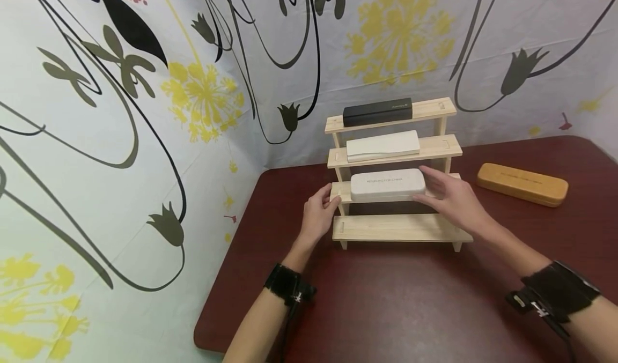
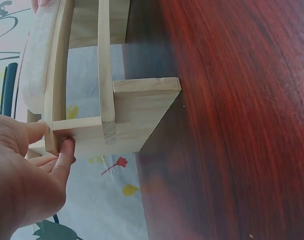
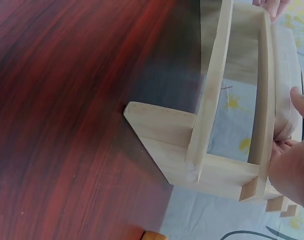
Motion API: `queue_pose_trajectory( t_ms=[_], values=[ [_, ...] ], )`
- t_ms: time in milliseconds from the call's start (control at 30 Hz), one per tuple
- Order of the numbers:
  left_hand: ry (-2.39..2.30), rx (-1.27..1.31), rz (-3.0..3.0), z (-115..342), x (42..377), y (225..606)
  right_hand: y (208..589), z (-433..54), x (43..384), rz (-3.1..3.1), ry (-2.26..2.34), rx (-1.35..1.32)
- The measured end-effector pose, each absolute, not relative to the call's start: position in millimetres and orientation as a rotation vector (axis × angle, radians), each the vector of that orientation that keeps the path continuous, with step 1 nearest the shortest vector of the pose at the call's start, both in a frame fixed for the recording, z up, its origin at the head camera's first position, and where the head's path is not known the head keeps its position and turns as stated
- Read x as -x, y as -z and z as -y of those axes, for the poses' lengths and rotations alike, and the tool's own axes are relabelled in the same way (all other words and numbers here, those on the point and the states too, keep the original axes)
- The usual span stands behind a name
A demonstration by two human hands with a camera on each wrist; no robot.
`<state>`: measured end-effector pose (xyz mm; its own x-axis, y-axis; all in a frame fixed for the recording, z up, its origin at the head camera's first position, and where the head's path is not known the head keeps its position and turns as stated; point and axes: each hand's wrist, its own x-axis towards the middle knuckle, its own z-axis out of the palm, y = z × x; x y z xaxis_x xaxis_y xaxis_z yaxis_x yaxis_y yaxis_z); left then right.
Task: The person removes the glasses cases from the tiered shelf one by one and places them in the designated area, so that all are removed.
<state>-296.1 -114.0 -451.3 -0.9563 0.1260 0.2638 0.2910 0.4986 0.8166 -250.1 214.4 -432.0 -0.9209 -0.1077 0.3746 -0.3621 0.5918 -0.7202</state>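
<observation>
A four-tier wooden display rack stands on the table. On its second tier from the bottom lies a white glasses case with printing on its lid. My left hand pinches the left end of that tier, with fingers above and below the board in the left wrist view. Around the right end of the white case, my right hand holds it between thumb and fingers. One tier higher rests a cream-coloured flat case. A black oblong case sits on the top tier. The lowest tier holds nothing.
A mustard-yellow glasses case lies on the dark red table, to the right of the rack. Behind the table hangs a white cloth with flower patterns.
</observation>
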Motion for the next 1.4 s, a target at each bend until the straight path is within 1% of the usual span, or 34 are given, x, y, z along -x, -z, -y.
queue_pose_trajectory(
  t_ms=[1000, 1400],
  values=[
    [1.449, 0.328, 2.586, 111.5, 298.2, 447.9, 421.5, -211.3, 262.9, 2.633, -1.236, -0.367],
    [1.394, 0.347, 2.619, 111.8, 295.0, 445.8, 426.7, -208.6, 260.3, 2.561, -1.174, -0.358]
  ],
)
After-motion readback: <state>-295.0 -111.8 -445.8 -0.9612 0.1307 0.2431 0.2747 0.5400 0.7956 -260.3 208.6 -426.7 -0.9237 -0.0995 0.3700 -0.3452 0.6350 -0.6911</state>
